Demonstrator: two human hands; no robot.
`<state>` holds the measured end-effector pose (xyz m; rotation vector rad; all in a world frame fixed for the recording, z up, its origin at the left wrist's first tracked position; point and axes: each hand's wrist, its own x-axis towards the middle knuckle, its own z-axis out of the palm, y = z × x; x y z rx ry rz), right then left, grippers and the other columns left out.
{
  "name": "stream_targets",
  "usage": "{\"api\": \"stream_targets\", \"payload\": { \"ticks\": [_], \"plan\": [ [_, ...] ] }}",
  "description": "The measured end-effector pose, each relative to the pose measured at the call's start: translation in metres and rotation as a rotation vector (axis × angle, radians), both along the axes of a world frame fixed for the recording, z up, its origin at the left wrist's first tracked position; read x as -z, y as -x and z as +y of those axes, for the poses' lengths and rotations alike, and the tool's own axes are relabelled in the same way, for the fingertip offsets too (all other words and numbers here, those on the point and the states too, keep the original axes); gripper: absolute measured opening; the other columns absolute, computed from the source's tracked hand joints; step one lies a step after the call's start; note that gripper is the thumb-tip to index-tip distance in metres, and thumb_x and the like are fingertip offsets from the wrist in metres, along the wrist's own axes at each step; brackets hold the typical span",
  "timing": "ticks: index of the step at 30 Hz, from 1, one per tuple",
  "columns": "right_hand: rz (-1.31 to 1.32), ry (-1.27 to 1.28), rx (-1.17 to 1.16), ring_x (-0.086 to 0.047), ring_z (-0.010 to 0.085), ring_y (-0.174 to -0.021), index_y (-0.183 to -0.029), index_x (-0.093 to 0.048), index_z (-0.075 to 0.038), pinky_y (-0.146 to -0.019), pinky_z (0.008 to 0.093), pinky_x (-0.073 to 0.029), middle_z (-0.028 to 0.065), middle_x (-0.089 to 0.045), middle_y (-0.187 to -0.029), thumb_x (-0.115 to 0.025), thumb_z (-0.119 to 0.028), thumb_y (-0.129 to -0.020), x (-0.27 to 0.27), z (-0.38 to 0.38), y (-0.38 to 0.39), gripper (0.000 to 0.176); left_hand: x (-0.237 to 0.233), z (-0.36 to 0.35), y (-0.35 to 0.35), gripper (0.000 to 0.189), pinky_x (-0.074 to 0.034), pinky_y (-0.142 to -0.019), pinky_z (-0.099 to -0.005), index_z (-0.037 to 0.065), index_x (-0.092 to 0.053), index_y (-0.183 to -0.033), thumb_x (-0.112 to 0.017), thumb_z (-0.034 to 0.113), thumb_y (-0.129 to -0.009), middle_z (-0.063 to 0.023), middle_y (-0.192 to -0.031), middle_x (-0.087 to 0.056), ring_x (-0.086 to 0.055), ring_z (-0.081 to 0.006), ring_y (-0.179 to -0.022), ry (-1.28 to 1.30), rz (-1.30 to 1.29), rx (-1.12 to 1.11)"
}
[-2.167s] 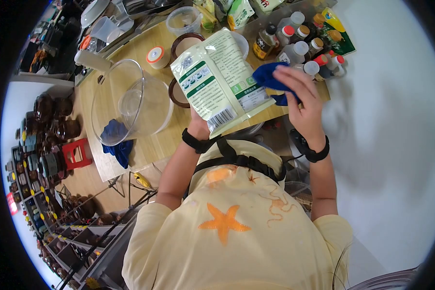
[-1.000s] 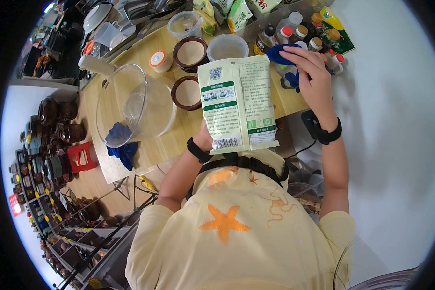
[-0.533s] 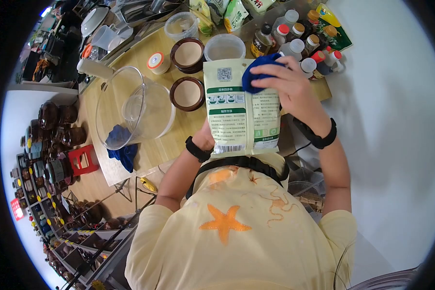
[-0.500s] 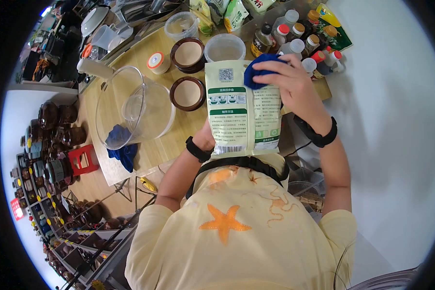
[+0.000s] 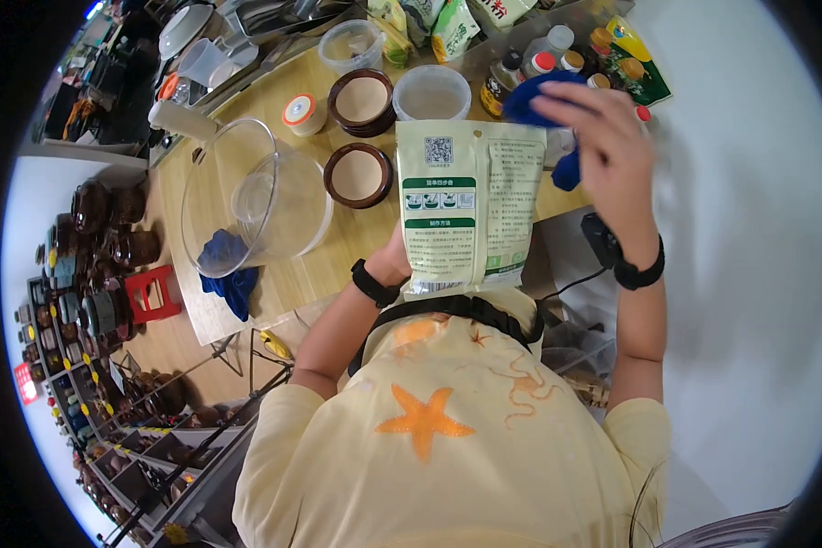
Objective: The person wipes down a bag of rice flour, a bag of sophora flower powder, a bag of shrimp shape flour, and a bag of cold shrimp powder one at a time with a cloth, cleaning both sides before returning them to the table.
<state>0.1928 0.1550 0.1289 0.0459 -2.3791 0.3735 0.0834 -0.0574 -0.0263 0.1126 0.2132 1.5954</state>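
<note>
A pale green printed food packet (image 5: 470, 210), with a QR code and green headings, stands upright in front of my body. My left hand (image 5: 395, 258) grips it at its lower left edge, the fingers hidden behind it. To the upper right of the packet, my right hand (image 5: 612, 137) is raised with a dark blue cloth (image 5: 532, 99) in its fingers. The hand is apart from the packet and slightly blurred. Beyond the packet are a clear plastic tub (image 5: 431, 94) and two brown-rimmed round pots (image 5: 358, 175).
On the left of the wooden table are a large clear container (image 5: 288, 205) and another blue cloth (image 5: 228, 283). A small orange-lidded jar (image 5: 301, 114) is further back. Bottles (image 5: 557, 41) and food bags (image 5: 455, 32) line the back right. A white wall (image 5: 740, 228) rises at right.
My right hand has lifted the blue cloth off the packet's top right corner and moved it right and up. The packet has shifted slightly right in my left hand.
</note>
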Motion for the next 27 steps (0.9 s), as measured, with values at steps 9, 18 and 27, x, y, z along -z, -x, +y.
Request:
{"api": "stream_targets", "payload": {
  "ticks": [9, 18, 27],
  "plan": [
    [-0.289, -0.02, -0.298, -0.045, 0.0263, -0.094, -0.111, -0.061, -0.01, -0.085, 0.0334, -0.043, -0.0001, -0.055, -0.114, -0.053, 0.002, -0.066, 0.044, -0.067, 0.001, 0.047, -0.009, 0.018, -0.014, 0.057, -0.04, -0.098, -0.04, 0.009, -0.034, -0.135, -0.027, 0.047, -0.093, -0.0113, -0.132, -0.043, -0.048, -0.0256, -0.117, -0.082, -0.079, -0.123],
    [-0.344, 0.013, -0.433, -0.044, 0.0259, -0.093, -0.111, -0.061, -0.011, -0.087, 0.0312, -0.042, -0.0007, -0.055, -0.112, -0.053, 0.0, -0.07, 0.056, -0.07, -0.013, 0.043, -0.003, 0.013, 0.004, 0.054, -0.046, -0.092, -0.038, 0.003, -0.041, -0.128, -0.025, 0.041, -0.094, -0.0164, -0.123, -0.051, -0.054, -0.0286, -0.107, -0.031, -0.015, -0.094],
    [-0.245, 0.099, -0.069, -0.046, 0.0278, -0.094, -0.122, -0.053, -0.012, -0.088, 0.0343, -0.04, 0.0032, -0.052, -0.121, -0.044, 0.006, -0.074, 0.075, -0.036, 0.029, 0.052, -0.025, 0.023, -0.012, 0.04, -0.048, -0.087, -0.032, -0.001, -0.045, -0.123, -0.034, 0.027, -0.096, -0.0115, -0.116, -0.056, -0.059, -0.0199, -0.101, 0.495, 0.417, -0.137]
  ]
}}
